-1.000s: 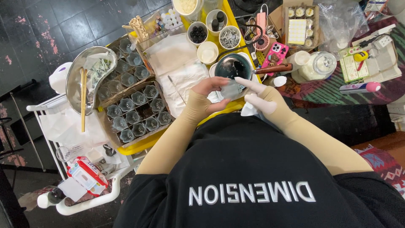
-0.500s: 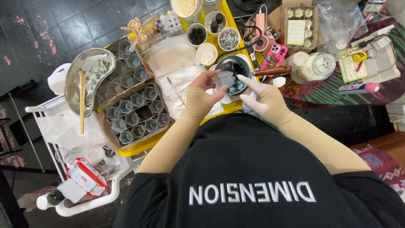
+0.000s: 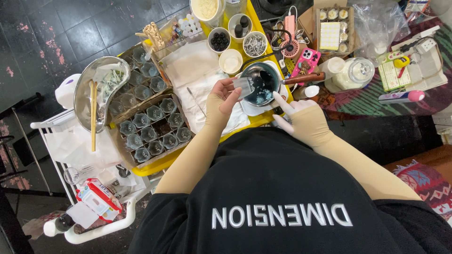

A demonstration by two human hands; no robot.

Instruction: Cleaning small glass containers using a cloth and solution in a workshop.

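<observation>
One hand [image 3: 221,96] holding glass [image 3: 243,86], over pan [image 3: 262,84]

small pan [image 3: 262,83] on the tray [image 3: 165,160] before the bowls [image 3: 237,34], box of glass jars [image 3: 151,128] to its left, phone [image 3: 306,60] to its right

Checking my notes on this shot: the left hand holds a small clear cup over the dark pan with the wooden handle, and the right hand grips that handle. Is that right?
Not quite. The head view shows the right hand resting at the yellow tray edge, apart from the wooden handle, not gripping it. The left hand does hold the small clear cup over the dark pan.
</observation>
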